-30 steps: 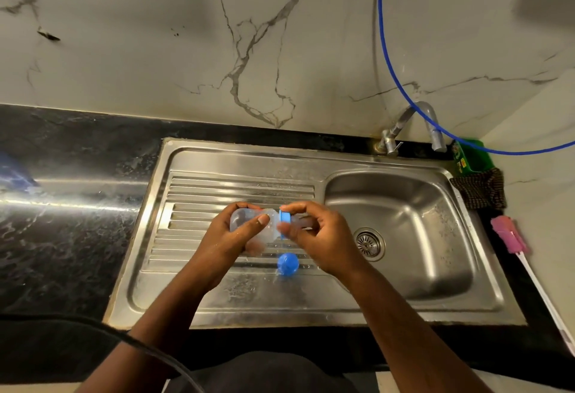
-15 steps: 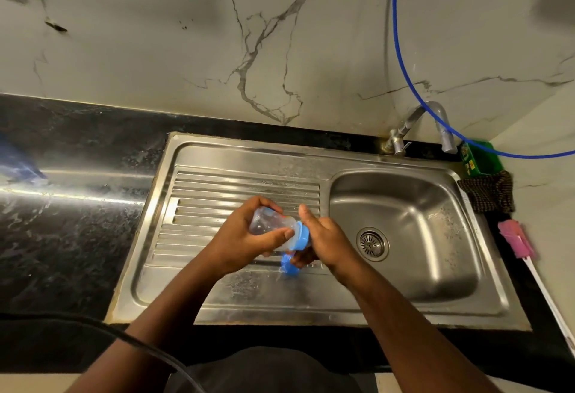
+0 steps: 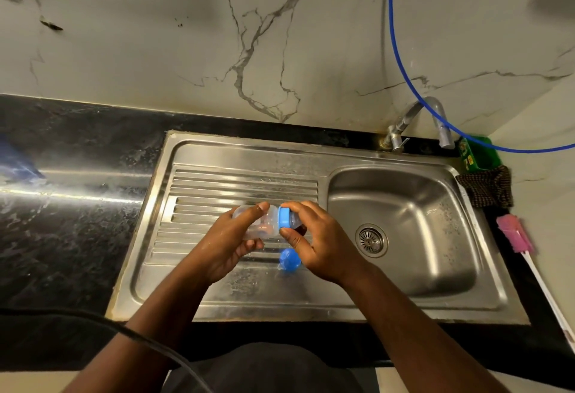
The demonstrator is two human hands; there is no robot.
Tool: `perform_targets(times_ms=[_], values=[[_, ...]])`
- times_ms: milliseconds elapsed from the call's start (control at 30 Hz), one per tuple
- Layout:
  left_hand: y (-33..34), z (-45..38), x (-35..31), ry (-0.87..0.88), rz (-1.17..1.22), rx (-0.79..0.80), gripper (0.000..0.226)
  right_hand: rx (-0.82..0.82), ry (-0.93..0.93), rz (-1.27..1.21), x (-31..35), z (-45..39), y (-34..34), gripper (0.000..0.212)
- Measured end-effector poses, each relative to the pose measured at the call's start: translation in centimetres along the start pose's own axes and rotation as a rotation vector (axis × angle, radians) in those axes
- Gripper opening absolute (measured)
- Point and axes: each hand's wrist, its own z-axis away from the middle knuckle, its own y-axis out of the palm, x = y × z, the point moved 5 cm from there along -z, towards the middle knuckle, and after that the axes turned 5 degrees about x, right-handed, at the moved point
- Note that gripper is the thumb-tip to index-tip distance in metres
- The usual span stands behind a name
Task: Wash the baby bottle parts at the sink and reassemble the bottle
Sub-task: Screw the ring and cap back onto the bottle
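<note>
A clear baby bottle (image 3: 263, 221) lies on its side above the steel drainboard (image 3: 224, 187), a blue collar (image 3: 284, 217) on its neck, while a blue cap (image 3: 290, 261) rests on the drainboard just below

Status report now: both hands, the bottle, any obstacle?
Left hand grips clear bottle, held sideways over drainboard. Right hand pinches blue collar at bottle neck. Blue cap lies on drainboard below. Nothing in the way.
</note>
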Motion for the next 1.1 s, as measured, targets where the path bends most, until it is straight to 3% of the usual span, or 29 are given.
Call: perform_targets(times_ms=[233, 300, 400, 433, 533, 733, 933, 1000, 1100], values=[[-1.4, 0.3, 0.1, 0.194, -0.325, -0.063, 0.038, 0.080, 0.236, -0.303, -0.9, -0.4, 2.2, 0.033], [-2.2, 0.2, 0.8, 0.154, -0.341, -0.056, 0.035, 0.154, 0.303, -0.351, -1.7, -0.3, 2.9, 0.037], [-3.4, 0.0, 1.7, 0.094, -0.226, -0.104, 0.033, 0.210, 0.368, -0.476, -3.0, 0.2, 3.8, 0.077], [-3.9, -0.1, 2.0, 0.059, -0.190, -0.132, 0.034, 0.182, 0.368, -0.509, -3.6, 0.5, 3.9, 0.081], [-4.8, -0.3, 3.0, -0.074, -0.119, -0.148, 0.041, 0.076, 0.332, -0.571, -4.8, 1.0, 4.0, 0.065], [-3.5, -0.2, 3.8, -0.218, -0.116, -0.116, 0.039, 0.021, 0.142, -0.359, -4.0, 0.0, 3.5, 0.028], [-4.0, -0.6, 2.7, -0.141, -0.076, -0.108, 0.037, 0.030, 0.336, -0.386, -4.9, 0.3, 4.1, 0.035], [-4.6, -0.7, 2.8, -0.125, -0.076, -0.142, 0.036, 0.096, 0.396, -0.085, -5.7, 1.1, 4.6, 0.048], [-5.4, -1.0, 3.5, -0.140, -0.091, -0.154, 0.039, 0.325, 0.324, 0.325, -6.9, 2.3, 7.0, 0.063]])
